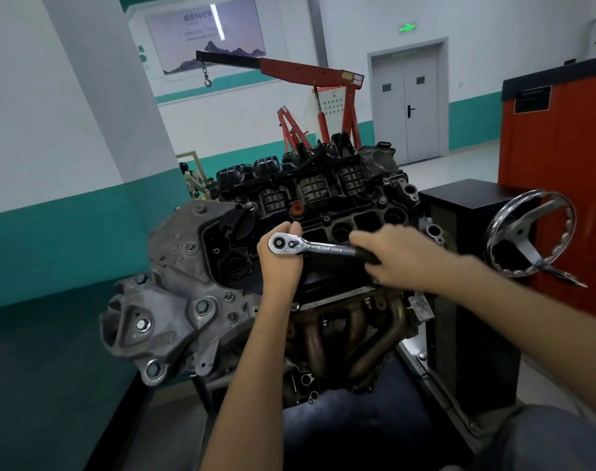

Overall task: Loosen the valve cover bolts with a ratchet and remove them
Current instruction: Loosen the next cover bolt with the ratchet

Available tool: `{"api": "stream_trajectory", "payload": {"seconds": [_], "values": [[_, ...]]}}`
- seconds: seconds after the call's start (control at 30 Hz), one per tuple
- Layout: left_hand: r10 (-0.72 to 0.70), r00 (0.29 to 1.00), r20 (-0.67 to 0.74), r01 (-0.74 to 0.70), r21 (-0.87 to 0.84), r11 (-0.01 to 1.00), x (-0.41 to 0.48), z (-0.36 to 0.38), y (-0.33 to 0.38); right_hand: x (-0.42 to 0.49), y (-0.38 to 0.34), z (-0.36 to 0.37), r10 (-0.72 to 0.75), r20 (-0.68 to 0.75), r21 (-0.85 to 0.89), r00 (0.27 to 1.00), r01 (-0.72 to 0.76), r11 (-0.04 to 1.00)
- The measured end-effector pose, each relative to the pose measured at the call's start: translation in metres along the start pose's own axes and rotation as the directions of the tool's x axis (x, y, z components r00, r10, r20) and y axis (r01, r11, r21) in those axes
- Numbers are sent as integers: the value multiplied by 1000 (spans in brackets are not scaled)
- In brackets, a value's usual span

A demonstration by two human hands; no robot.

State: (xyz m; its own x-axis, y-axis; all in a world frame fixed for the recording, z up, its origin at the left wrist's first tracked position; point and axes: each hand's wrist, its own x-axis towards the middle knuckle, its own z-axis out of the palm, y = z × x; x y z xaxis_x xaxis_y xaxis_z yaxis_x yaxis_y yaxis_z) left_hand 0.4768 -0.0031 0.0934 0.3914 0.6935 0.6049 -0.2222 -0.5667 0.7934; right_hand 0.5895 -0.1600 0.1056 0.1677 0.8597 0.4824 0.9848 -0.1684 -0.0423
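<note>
Ratchet of chrome steel with a black grip (pixel 318 248) lies level over the near edge of the black plastic valve cover (pixel 327 198) on the grey cast engine (pixel 174 266). The left hand (pixel 281 266) curls round the ratchet head from beneath. The right hand (pixel 400 256), set apart along the shaft, clamps the grip. Any bolt under the head is hidden.

The chrome ratchet (pixel 318 248) is held almost level above the black valve cover (pixel 368 215), with its round head at the left.
</note>
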Motion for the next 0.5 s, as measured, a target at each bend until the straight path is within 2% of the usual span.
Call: {"api": "stream_trajectory", "payload": {"seconds": [0.07, 0.13, 0.2, 0.27, 0.33, 0.4, 0.5], "values": [[20, 999, -42, -20, 1, 1000, -1, 5, -1, -26, -27, 36, 168, -7, 273, 986, -159, 949], [84, 996, -38, -83, 29, 996, -4, 10, 0, -41, -63, 70, 300, 40, 574, 953, -268, 774], [118, 992, -35, -116, 67, 991, -4, 9, 0, -39, -98, 95, 373, 58, 729, 926, -295, 618], [119, 993, 0, -118, 124, 985, 0, 3, -2, -35, -114, 101, 365, 56, 785, 930, -266, 560], [93, 991, 94, -106, 142, 984, 4, -5, -5, -34, -100, 90, 319, 51, 744, 946, -249, 620], [73, 976, 203, -107, 157, 982, 7, -11, -5, -35, -67, 66, 211, 81, 634, 974, -214, 743], [46, 958, 282, -89, 144, 986, 8, -16, -3, -16, -13, 16, 22, 159, 308, 987, -71, 949]]}}
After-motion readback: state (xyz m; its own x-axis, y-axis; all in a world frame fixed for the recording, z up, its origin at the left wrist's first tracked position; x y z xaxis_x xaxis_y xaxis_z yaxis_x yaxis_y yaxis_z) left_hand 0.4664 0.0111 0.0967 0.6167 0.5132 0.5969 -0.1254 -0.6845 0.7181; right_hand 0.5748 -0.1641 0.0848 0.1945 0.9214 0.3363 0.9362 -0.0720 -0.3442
